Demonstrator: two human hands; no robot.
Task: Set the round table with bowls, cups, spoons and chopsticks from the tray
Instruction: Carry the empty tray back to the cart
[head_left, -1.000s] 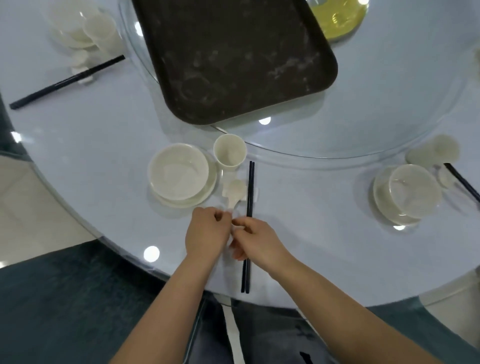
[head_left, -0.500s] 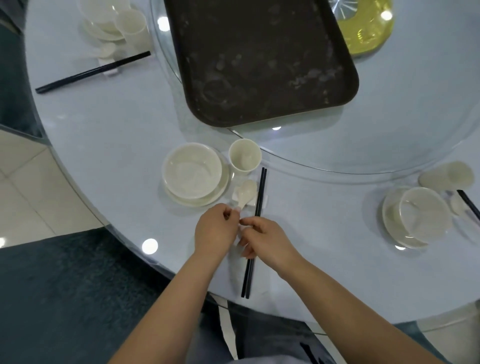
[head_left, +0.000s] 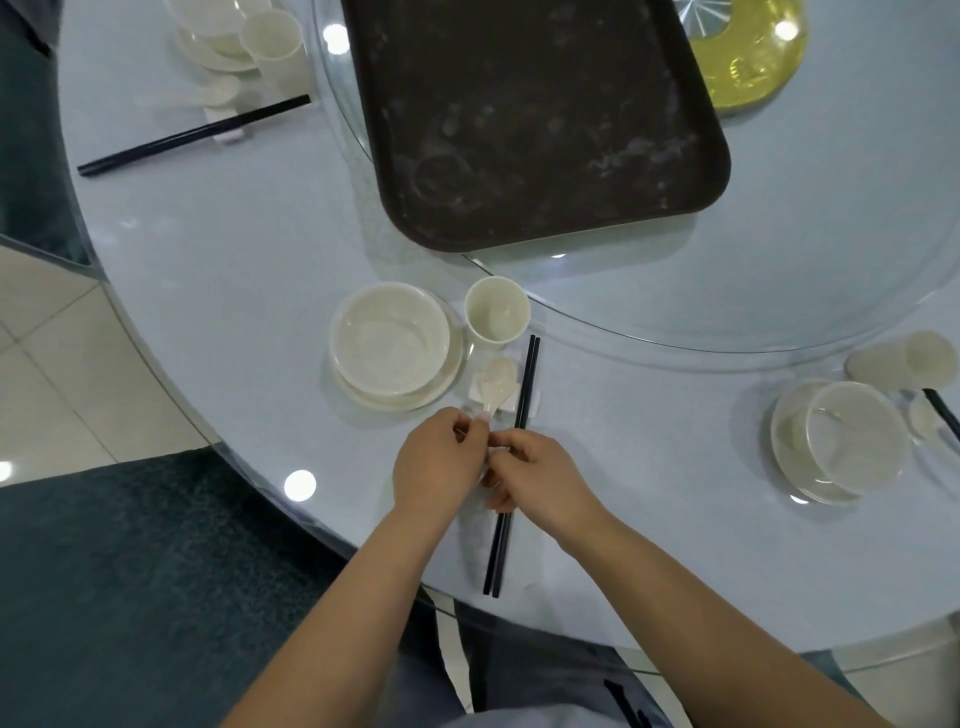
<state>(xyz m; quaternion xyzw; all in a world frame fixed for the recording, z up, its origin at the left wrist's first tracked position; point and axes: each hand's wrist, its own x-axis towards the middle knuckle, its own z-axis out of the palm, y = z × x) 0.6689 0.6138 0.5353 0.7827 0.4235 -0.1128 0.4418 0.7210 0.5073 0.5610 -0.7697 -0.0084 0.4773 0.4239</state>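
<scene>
Head view, looking down: both hands meet at the near edge of the round table (head_left: 218, 270), right over the closest place setting. The left hand (head_left: 436, 467) has its fingers curled, pinching the handle end of the white spoon (head_left: 493, 387), whose scoop points away to 12 o'clock and lies on a small white rest (head_left: 506, 397). The right hand (head_left: 540, 480) is curled too, fingertips pressed up against the left hand's; whether it also grips the spoon handle or the chopsticks, I cannot tell. The black chopsticks (head_left: 524, 384) run straight under that hand, tips at 12, butts at 6, just beside the spoon.

At 11 o'clock from the hands sits a shallow bowl (head_left: 389, 340) on a plate (head_left: 452, 374), both glossy off-white. At 12 stands a plain round cup (head_left: 496, 309), touching the rim of the glass turntable (head_left: 779, 291). On that turntable rests the dark rectangular tray (head_left: 535, 114), scuffed, with rounded corners. Another setting lies at 3 o'clock (head_left: 852, 441), and a third far off at 10 (head_left: 228, 36).
</scene>
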